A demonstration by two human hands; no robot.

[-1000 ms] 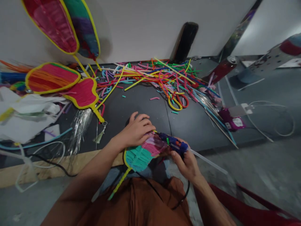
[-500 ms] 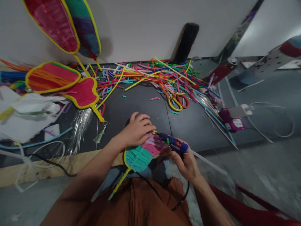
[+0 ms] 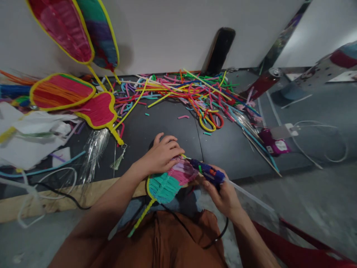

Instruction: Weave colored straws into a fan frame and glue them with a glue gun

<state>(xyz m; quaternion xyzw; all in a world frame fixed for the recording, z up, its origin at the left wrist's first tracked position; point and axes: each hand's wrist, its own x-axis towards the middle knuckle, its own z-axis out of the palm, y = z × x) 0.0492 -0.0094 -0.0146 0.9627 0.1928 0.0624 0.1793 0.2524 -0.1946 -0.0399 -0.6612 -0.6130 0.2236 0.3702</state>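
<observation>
My left hand (image 3: pixel 165 154) is closed over the upper edge of a hand fan (image 3: pixel 164 188) made of pipe cleaners, teal at the bottom and pink above, with a yellow rim and a twisted yellow-green handle. The fan lies tilted at the table's front edge. In my right hand (image 3: pixel 223 193) is a blue glue gun (image 3: pixel 208 172) with an orange part and a long clear glue stick (image 3: pixel 251 196) sticking out of its back. Its nozzle points at the fan's upper edge, close to my left fingers; whether it touches cannot be made out.
Loose coloured pipe cleaners (image 3: pixel 178 87) lie along the wall with scissors (image 3: pixel 209 123). Finished fans (image 3: pixel 63 91) rest at left. A phone (image 3: pixel 220 50) leans on the wall. At right are a can (image 3: pixel 263 83), a cup (image 3: pixel 312 76) and a purple power adapter (image 3: pixel 275 143) with a cable.
My right hand and the glue gun have shifted slightly right and down, the nozzle drawing a little away from my left fingers. My left hand and the fan have stayed put.
</observation>
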